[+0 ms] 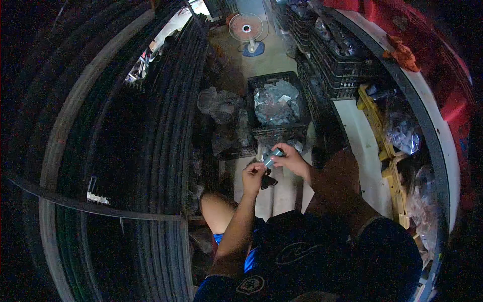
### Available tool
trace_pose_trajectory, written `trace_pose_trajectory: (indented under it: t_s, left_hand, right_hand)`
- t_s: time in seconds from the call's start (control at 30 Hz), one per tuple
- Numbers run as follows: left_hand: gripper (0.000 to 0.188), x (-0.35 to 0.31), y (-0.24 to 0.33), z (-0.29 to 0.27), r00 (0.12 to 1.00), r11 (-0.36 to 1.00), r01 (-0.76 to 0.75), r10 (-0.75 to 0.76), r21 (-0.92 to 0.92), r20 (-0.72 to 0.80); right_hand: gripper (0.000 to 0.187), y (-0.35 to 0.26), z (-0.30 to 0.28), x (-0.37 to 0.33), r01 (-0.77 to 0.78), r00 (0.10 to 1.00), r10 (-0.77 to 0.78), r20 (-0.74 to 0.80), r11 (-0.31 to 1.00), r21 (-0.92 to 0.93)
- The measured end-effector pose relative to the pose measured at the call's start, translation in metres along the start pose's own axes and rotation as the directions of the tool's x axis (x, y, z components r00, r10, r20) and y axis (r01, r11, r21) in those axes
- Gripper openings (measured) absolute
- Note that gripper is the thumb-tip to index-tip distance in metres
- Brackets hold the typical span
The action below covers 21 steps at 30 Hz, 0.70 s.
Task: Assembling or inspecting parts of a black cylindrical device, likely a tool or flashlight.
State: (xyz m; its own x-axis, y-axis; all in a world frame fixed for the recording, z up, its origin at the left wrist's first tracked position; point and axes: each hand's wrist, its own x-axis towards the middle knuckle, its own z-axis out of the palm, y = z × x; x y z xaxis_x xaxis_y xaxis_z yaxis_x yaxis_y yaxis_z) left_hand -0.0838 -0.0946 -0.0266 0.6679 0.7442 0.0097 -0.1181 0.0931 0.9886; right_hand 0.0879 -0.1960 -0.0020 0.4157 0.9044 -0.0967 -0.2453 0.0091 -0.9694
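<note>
Both of my hands meet at the middle of the view around a small, pale blue-grey shiny cylinder (269, 162), which is tilted. My right hand (291, 161) grips its upper end between thumb and fingers. The fingers of my left hand (252, 177) are pinched at its lower end; whether they grip the cylinder or a smaller piece at its tip is too small to tell. Just beyond my hands, a black crate (251, 100) holds a heap of pale grey pieces, perhaps in clear plastic.
A standing fan (246, 29) faces me from the far end. Dark stacked bars or panels (166, 151) rise along the left. Black crates (347, 75) are stacked at the far right, with yellow bins (397, 186) and plastic bags (402, 136) nearer. Clear bags (219, 105) lie left of the middle crate.
</note>
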Motion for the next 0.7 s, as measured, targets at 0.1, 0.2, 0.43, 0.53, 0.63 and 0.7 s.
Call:
trace_pose_trajectory:
  t_s: [0.1, 0.2, 0.43, 0.53, 0.63, 0.7]
  left_hand:
    - [0.019, 0.001, 0.003, -0.001, 0.999, 1.000, -0.003, 0.003, -0.008, -0.050]
    - [0.033, 0.004, 0.009, -0.004, 0.998, 0.999, 0.021, -0.018, 0.041, -0.068]
    - [0.061, 0.010, 0.011, -0.009, 0.998, 0.999, 0.045, -0.046, 0.011, 0.049]
    - [0.046, 0.009, 0.013, -0.012, 0.998, 0.996, 0.064, -0.063, 0.060, -0.023]
    - [0.040, 0.006, 0.020, -0.015, 0.996, 0.994, 0.091, -0.090, 0.055, -0.011]
    - [0.041, 0.004, 0.022, -0.013, 0.998, 0.995, 0.060, -0.060, 0.084, -0.012]
  right_hand:
    - [0.034, -0.001, 0.005, -0.002, -0.052, 0.999, 0.052, 0.009, 0.999, -0.002]
    - [0.037, 0.000, 0.006, -0.001, -0.072, 0.997, 0.072, 0.001, 0.997, 0.039]
    - [0.038, 0.024, -0.006, 0.014, -0.038, 0.997, 0.046, -0.069, 0.993, 0.114]
    - [0.041, 0.028, -0.008, 0.019, -0.002, 1.000, 0.000, 0.016, 0.996, 0.086]
    - [0.051, 0.018, -0.009, 0.017, 0.025, 0.986, -0.020, 0.165, 0.999, -0.026]
    - [0.056, 0.012, -0.004, 0.011, 0.171, 0.974, -0.150, 0.172, 0.979, -0.115]
